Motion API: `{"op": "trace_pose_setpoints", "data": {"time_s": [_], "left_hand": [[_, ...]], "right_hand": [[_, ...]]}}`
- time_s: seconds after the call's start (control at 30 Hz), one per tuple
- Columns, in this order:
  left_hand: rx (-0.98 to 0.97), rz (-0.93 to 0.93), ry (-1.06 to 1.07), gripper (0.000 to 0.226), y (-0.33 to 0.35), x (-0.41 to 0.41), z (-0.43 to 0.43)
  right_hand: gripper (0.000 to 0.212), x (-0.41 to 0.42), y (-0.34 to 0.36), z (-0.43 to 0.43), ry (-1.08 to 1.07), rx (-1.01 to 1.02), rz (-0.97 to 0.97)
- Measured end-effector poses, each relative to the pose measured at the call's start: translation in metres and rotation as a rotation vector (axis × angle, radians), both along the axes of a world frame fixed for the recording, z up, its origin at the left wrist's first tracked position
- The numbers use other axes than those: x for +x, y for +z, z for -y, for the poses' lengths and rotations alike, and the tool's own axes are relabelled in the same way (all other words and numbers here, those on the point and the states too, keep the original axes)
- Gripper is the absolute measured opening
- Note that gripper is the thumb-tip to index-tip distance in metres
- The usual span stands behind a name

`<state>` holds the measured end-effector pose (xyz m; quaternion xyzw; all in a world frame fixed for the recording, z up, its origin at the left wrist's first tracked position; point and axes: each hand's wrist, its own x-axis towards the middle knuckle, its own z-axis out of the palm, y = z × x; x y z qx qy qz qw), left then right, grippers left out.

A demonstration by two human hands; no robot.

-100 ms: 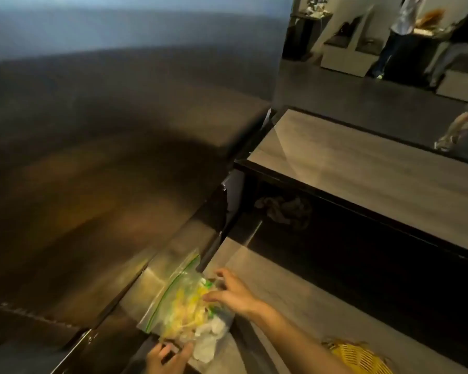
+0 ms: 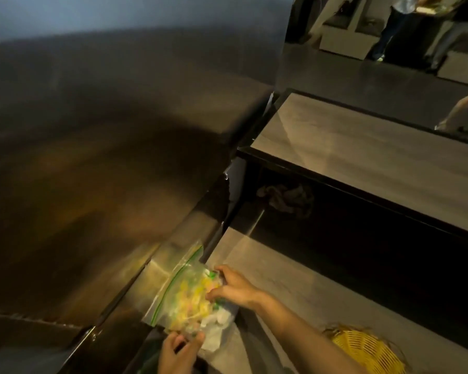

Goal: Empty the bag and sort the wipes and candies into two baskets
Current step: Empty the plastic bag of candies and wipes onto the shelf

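Note:
A clear zip bag [image 2: 181, 290] with a green seal lies at the left edge of the grey table [image 2: 289, 282], against a steel unit. Yellow and pink candies [image 2: 189, 298] fill it, and white wipes [image 2: 216, 327] bulge at its near end. My right hand [image 2: 233, 287] grips the bag's right side from above. My left hand [image 2: 179, 352] pinches the bag's near corner at the bottom of the view. A yellow woven basket [image 2: 368, 349] sits at the lower right; only part of it shows. No second basket is in view.
A tall stainless steel unit [image 2: 106, 157] fills the left half. Beyond the table, a dark gap holds crumpled cloth [image 2: 287, 198], then a second grey table [image 2: 376, 163]. People stand on the floor at the far upper right.
The bag and both hands have hardly moved; my right hand's fingers have shifted slightly on the bag.

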<state>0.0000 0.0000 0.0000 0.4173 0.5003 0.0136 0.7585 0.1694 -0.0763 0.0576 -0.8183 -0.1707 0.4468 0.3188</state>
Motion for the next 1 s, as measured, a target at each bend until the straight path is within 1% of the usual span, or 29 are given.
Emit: {"op": "trace_pose_setpoints", "data": {"time_s": [0.03, 0.1, 0.13, 0.17, 0.2, 0.23, 0.27, 0.3, 0.33, 0.4, 0.47, 0.53, 0.57, 0.63, 0.67, 0.73, 0.77, 0.8, 0.87, 0.93, 0.97, 1.0], "left_hand": [[0.036, -0.074, -0.002, 0.057, 0.014, 0.004, 0.001], [0.091, -0.016, -0.089, 0.073, 0.023, 0.009, 0.011], [0.132, 0.003, -0.09, 0.075, 0.023, 0.011, 0.013], [0.156, -0.033, -0.053, 0.073, 0.022, 0.017, 0.01], [0.206, -0.018, -0.051, 0.069, 0.016, 0.017, 0.011], [0.293, -0.013, -0.052, 0.073, 0.016, 0.019, 0.011], [0.355, 0.015, -0.058, 0.08, 0.014, 0.02, 0.011], [0.373, 0.035, -0.069, 0.083, 0.017, 0.021, 0.013], [0.379, 0.068, -0.055, 0.077, 0.021, 0.022, 0.015], [0.367, 0.084, -0.07, 0.054, 0.036, 0.025, 0.019], [0.337, 0.16, -0.144, 0.046, 0.046, 0.027, 0.024], [0.261, 0.218, -0.179, 0.052, 0.056, 0.027, 0.032], [0.215, 0.225, -0.183, 0.057, 0.058, 0.026, 0.035], [0.134, 0.215, -0.193, 0.064, 0.059, 0.026, 0.045], [0.115, 0.184, -0.2, 0.064, 0.064, 0.029, 0.052], [0.122, 0.158, -0.193, 0.034, 0.068, 0.034, 0.064], [0.119, 0.14, -0.188, 0.031, 0.069, 0.038, 0.069], [0.109, 0.113, -0.164, 0.033, 0.074, 0.042, 0.075], [-0.03, 0.106, -0.078, 0.027, 0.084, 0.047, 0.085], [-0.213, 0.034, -0.025, 0.016, 0.093, 0.05, 0.09], [-0.273, 0.0, -0.028, 0.012, 0.098, 0.051, 0.091], [-0.325, -0.02, -0.045, 0.014, 0.103, 0.052, 0.092]], "right_hand": [[0.087, 0.0, -0.002, -0.001, 0.02, -0.036, 0.009], [0.094, -0.001, -0.008, -0.001, 0.078, -0.079, 0.057], [0.093, 0.0, -0.013, -0.001, 0.11, -0.097, 0.078], [0.091, 0.001, -0.01, -0.001, 0.133, -0.108, 0.076], [0.089, 0.003, -0.013, 0.001, 0.132, -0.125, 0.067], [0.086, 0.004, -0.013, 0.004, 0.116, -0.14, 0.055], [0.083, 0.003, -0.015, 0.008, 0.087, -0.138, 0.033], [0.08, 0.0, -0.014, 0.014, 0.035, -0.101, -0.013], [0.074, -0.005, -0.019, 0.021, -0.043, -0.035, -0.072], [0.064, -0.019, -0.018, 0.038, -0.233, 0.121, -0.18], [0.058, -0.03, -0.012, 0.055, -0.372, 0.252, -0.223], [0.059, -0.035, -0.002, 0.07, -0.401, 0.315, -0.274], [0.059, -0.035, 0.005, 0.076, -0.375, 0.308, -0.276], [0.057, -0.034, 0.015, 0.088, -0.321, 0.233, -0.23], [0.057, -0.033, 0.016, 0.091, -0.3, 0.189, -0.193], [0.057, -0.028, 0.023, 0.097, -0.267, 0.104, -0.144], [0.057, -0.024, 0.024, 0.1, -0.251, 0.078, -0.131], [0.056, -0.019, 0.027, 0.102, -0.242, 0.057, -0.128], [0.048, -0.01, 0.037, 0.106, -0.224, 0.024, -0.149], [0.036, -0.001, 0.047, 0.107, -0.179, -0.024, -0.155], [0.034, 0.004, 0.052, 0.107, -0.148, -0.065, -0.15], [0.038, 0.008, 0.056, 0.107, -0.113, -0.109, -0.144]]}}
